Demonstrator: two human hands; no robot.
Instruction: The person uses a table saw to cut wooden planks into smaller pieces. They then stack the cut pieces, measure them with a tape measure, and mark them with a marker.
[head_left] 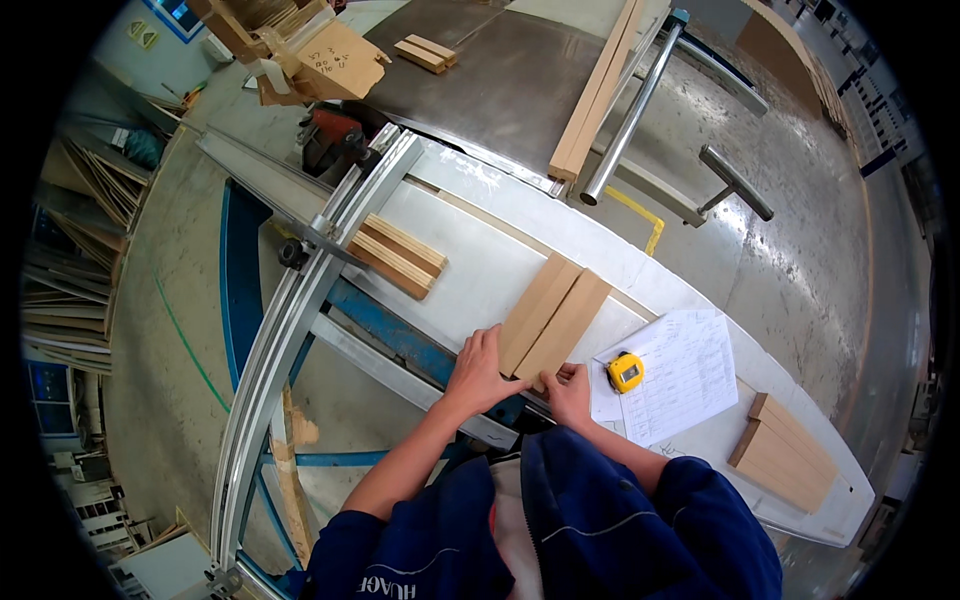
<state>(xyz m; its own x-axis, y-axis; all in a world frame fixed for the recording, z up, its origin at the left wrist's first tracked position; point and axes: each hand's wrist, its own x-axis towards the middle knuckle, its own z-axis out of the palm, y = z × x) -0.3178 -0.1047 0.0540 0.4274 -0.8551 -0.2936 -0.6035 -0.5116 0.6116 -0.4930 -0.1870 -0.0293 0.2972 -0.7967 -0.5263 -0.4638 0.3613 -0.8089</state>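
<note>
Two flat light-brown wooden boards (556, 312) lie side by side on the pale metal table, a thin dark gap between them. My left hand (476, 374) grips the near left corner, its fingers along the left side and its thumb across the near end. Closed at the near end of the right-hand board is my right hand (566, 391), fingers curled and partly hidden. Just right of that hand, a yellow tape measure (625, 372) rests on white paper sheets (682, 375) covered in writing.
A stack of grooved wooden strips (398, 256) sits by the metal fence (345, 215) at left. More boards (784, 452) lie at the table's right end. Long wooden strips (598, 90) and a cardboard box (330, 62) are at the far side. A metal bar (636, 115) juts beyond the table.
</note>
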